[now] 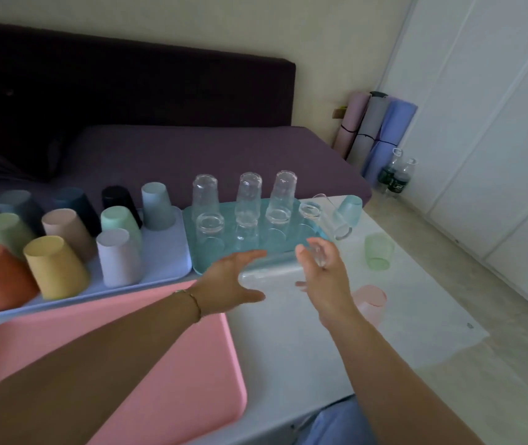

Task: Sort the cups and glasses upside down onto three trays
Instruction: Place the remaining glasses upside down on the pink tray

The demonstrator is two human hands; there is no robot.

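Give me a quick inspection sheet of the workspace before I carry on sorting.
Surface: white table carrying three trays.
Job's things: coloured cups upside down on lavender tray; clear glasses upside down on teal tray; no cups seen on pink tray; green cup, pink cup and blue cup on the table at right; tilted glass at the teal tray's right end.
Clutter: nothing seen.
Hands: left hand open over the teal tray's near edge; right hand beside it; blurred glass between them, grip unclear.
Cables: nothing seen.
Surroundings: purple bed behind; rolled mats and bottles by the wall.
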